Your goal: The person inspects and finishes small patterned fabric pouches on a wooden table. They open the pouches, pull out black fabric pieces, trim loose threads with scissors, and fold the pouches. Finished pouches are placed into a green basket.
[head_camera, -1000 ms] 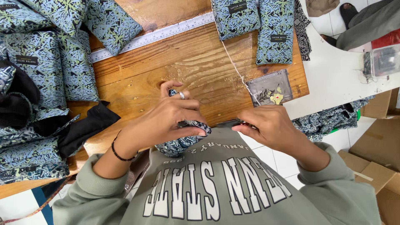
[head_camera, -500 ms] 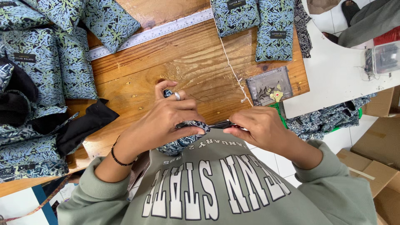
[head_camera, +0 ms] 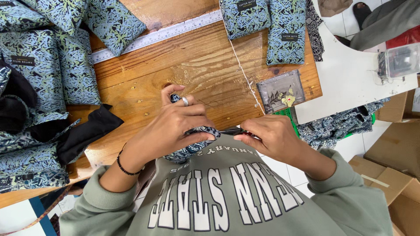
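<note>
Small blue-and-black patterned fabric piece (head_camera: 192, 146), held at the near edge of the wooden bench (head_camera: 175, 70) in the closed grip of the left hand (head_camera: 173, 126) (ring worn), is met by a dark slim tool (head_camera: 234, 130) pinched in the right hand (head_camera: 273, 137).

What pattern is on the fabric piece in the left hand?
Blue-green leafy batik print with black, on the fabric piece in the left hand; head view.

Around our wooden worktable (head_camera: 144, 78)

We see a metal ruler (head_camera: 157, 37) lying across the wood, stacks of blue-green patterned pouches (head_camera: 48, 65) at left, two more pouches (head_camera: 286, 28) at the far edge, a small clear plastic box (head_camera: 280, 91) beside a white thread (head_camera: 243, 74), and cardboard boxes (head_camera: 393, 148) on the floor.
</note>
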